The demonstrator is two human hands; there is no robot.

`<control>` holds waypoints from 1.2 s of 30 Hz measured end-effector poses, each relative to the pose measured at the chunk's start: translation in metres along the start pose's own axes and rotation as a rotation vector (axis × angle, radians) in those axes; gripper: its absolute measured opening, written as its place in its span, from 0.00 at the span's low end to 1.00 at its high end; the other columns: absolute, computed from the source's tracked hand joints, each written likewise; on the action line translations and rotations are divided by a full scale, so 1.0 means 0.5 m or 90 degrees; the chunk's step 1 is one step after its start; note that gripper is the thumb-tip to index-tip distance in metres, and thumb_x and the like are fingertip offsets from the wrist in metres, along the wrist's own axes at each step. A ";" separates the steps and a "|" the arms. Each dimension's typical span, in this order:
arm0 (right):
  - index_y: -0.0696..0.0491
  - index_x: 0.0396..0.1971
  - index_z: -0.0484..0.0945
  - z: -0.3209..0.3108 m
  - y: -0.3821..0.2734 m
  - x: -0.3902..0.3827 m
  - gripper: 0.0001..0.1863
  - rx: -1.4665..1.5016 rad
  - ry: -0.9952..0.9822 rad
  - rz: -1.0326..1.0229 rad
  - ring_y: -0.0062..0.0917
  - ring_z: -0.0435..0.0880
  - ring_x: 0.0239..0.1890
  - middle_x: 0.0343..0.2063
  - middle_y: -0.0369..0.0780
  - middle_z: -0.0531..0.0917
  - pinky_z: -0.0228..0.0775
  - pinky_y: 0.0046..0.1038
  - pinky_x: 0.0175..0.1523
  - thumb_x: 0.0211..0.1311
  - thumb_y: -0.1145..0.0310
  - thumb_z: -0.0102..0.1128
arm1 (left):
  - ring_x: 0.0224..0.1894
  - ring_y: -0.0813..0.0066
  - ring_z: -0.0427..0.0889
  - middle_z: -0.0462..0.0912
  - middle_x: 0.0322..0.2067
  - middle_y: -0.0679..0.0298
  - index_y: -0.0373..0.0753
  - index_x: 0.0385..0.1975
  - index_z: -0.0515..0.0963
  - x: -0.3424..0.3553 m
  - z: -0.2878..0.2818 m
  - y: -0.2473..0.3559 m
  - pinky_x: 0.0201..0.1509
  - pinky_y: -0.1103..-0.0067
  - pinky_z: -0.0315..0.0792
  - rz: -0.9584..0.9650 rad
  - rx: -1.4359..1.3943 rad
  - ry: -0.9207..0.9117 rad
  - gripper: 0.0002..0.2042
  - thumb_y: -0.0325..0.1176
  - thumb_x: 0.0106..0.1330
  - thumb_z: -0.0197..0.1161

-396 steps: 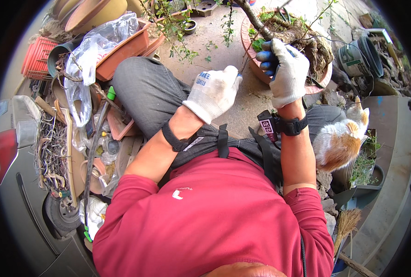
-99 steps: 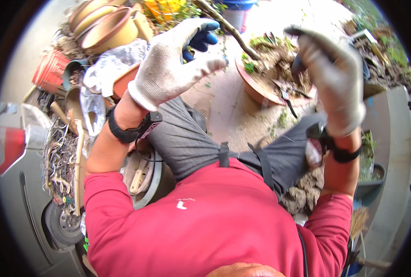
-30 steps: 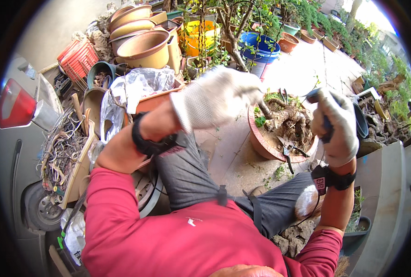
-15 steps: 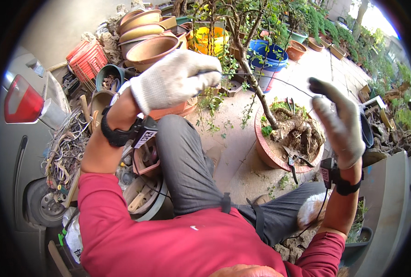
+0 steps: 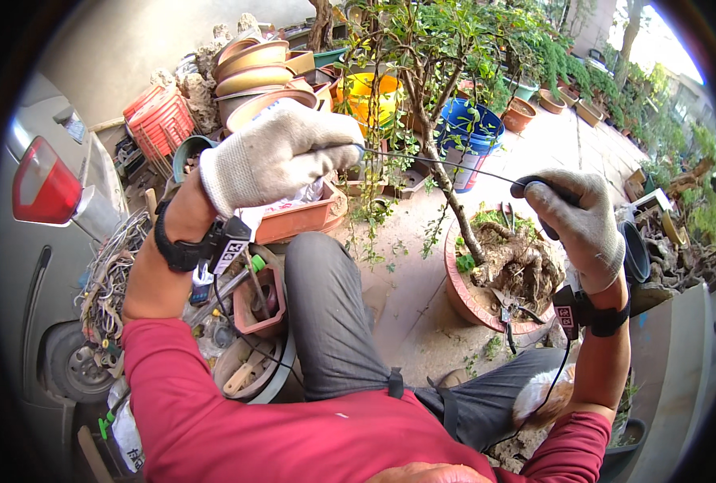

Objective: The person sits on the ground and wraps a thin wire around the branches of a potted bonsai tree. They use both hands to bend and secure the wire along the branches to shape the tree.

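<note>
A thin dark wire [image 5: 446, 163] stretches between my two gloved hands, nearly straight, in front of the small tree's trunk [image 5: 437, 153]. My left hand [image 5: 285, 153], in a whitish work glove, is closed on the wire's left end. At the other end my right hand [image 5: 577, 211], in a glove with dark fingertips, pinches it. Beneath the wire stands the round reddish pot [image 5: 464, 296] with the tree's thick gnarled root base [image 5: 519, 262]. Dark-handled pliers [image 5: 506, 315] lie on the pot's near side, and another tool [image 5: 507, 214] sits at its far side.
Stacked clay pots [image 5: 253, 68], a yellow bucket [image 5: 369, 90] and a blue bucket [image 5: 469, 129] stand behind. At left are a bundle of wires [image 5: 104, 282] and a vehicle [image 5: 52, 209]. A white-and-orange furry animal [image 5: 545, 394] is beside my right leg.
My right hand has gone from open fingers to a pinch on the wire, moving slightly lower. My left hand has shifted left and down, and the wire is now straighter.
</note>
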State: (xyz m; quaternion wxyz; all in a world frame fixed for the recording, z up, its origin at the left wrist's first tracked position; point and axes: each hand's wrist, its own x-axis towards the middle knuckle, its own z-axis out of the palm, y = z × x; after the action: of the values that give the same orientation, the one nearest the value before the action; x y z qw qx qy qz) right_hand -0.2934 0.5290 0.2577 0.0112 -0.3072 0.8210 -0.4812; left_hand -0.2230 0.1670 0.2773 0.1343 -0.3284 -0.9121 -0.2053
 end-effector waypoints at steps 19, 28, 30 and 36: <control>0.60 0.42 0.88 -0.030 -0.015 0.053 0.10 -0.044 0.060 0.005 0.08 0.72 0.26 0.26 0.28 0.81 0.62 0.15 0.30 0.70 0.69 0.65 | 0.15 0.94 0.67 0.75 0.17 0.76 0.40 0.27 0.83 0.110 0.030 -0.057 0.17 0.90 0.57 -0.343 -0.458 0.143 0.18 0.49 0.71 0.64; 0.60 0.42 0.88 -0.040 -0.022 0.089 0.11 -0.015 0.062 0.025 0.08 0.70 0.23 0.21 0.27 0.79 0.60 0.16 0.27 0.71 0.68 0.64 | 0.15 0.93 0.67 0.75 0.17 0.74 0.39 0.32 0.82 0.123 0.010 -0.103 0.18 0.90 0.56 -0.304 -0.406 0.218 0.15 0.45 0.75 0.62; 0.60 0.42 0.88 -0.052 -0.027 0.097 0.11 -0.011 0.087 0.029 0.08 0.68 0.20 0.19 0.26 0.76 0.57 0.17 0.26 0.71 0.68 0.63 | 0.16 0.92 0.69 0.78 0.20 0.73 0.38 0.34 0.82 0.127 -0.020 -0.128 0.18 0.90 0.61 -0.290 -0.464 0.341 0.14 0.43 0.76 0.61; 0.62 0.42 0.87 -0.088 -0.063 0.124 0.13 -0.030 0.138 0.029 0.09 0.68 0.19 0.17 0.28 0.75 0.56 0.17 0.25 0.69 0.69 0.60 | 0.31 0.84 0.83 0.86 0.32 0.65 0.34 0.43 0.84 0.174 -0.045 -0.193 0.34 0.85 0.77 -0.128 -0.390 0.400 0.10 0.35 0.73 0.65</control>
State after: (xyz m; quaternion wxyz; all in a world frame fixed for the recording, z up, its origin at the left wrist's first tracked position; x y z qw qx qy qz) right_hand -0.3420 0.5208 0.3236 -0.0740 -0.2348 0.8354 -0.4914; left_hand -0.3488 0.1363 0.3024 0.2806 -0.1849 -0.7518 -0.5674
